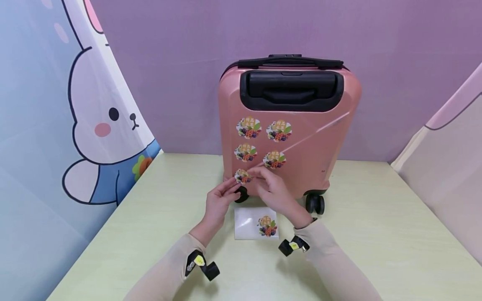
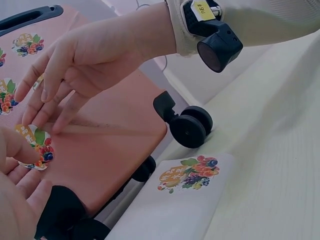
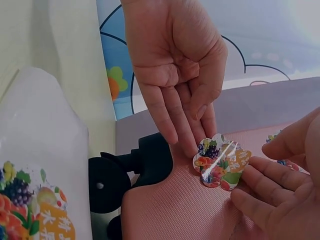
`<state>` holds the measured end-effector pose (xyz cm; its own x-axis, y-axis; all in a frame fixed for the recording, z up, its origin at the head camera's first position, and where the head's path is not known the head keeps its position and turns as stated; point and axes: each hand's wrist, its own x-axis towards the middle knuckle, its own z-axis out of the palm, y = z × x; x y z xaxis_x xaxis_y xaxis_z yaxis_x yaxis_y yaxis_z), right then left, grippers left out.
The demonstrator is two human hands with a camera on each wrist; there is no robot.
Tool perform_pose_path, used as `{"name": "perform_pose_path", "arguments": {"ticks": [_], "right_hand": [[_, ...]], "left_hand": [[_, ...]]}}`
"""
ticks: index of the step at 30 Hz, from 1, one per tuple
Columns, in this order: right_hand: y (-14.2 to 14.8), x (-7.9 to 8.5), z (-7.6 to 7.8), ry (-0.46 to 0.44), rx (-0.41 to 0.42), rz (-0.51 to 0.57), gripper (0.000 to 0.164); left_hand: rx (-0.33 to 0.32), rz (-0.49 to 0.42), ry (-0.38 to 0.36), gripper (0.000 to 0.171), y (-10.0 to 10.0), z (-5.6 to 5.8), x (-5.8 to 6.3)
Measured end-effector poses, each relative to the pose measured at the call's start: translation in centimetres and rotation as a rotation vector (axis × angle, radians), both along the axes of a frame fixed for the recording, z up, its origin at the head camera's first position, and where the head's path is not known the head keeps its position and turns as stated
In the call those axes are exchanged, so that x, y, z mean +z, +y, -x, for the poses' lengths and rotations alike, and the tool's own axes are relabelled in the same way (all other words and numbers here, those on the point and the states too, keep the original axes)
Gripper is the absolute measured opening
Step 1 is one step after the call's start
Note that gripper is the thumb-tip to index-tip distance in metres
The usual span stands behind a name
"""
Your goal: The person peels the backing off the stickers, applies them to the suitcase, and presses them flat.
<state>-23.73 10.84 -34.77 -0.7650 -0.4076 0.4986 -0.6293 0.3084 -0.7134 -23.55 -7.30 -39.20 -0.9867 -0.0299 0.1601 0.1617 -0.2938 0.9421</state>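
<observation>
A round fruit sticker (image 1: 242, 176) lies against the lower left of a pink suitcase (image 1: 301, 167) that stands upright. My left hand (image 1: 219, 200) touches the sticker's left edge with extended fingertips; in the right wrist view its thumb is apart from the sticker. From the other side, the fingers of my right hand (image 1: 276, 192) rest at the sticker's right edge, loosely bent and not pinching it. Higher on the suitcase are several like stickers (image 1: 248, 128) in two columns. Below the hands, a white sheet (image 1: 246, 223) bears one more fruit sticker (image 1: 267, 226).
The suitcase stands on a pale table (image 1: 376, 234) on black wheels (image 1: 314, 203), its black handle (image 1: 291, 90) at the top. Behind it hangs a purple cloth (image 1: 177, 83). A cloth with a cartoon rabbit (image 1: 98, 100) borders the left side.
</observation>
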Motion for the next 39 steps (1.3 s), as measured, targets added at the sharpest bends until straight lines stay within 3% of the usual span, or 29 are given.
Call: {"name": "perform_pose_path", "arguments": {"ticks": [10,19,26,39], "right_hand": [[0.1,0.4,-0.6,0.036,-0.047,-0.125,0.042],[0.2,0.8,-0.9,0.028,-0.035,-0.196,0.047],[0.2,1.2,-1.1,0.018,-0.01,-0.217,0.051],[-0.1,1.7,-1.6,0.014,-0.037,-0.26,0.052]], "left_hand": [[-0.001,0.07,-0.002,0.054,-0.3,0.1,-0.2],[-0.04,0.111,-0.004,0.055,-0.7,0.0,-0.1],[-0.046,0.118,-0.017,0.057,-0.8,0.0,0.1],[-0.051,0.121,-0.027,0.056,-0.9,-0.1,0.2]]}}
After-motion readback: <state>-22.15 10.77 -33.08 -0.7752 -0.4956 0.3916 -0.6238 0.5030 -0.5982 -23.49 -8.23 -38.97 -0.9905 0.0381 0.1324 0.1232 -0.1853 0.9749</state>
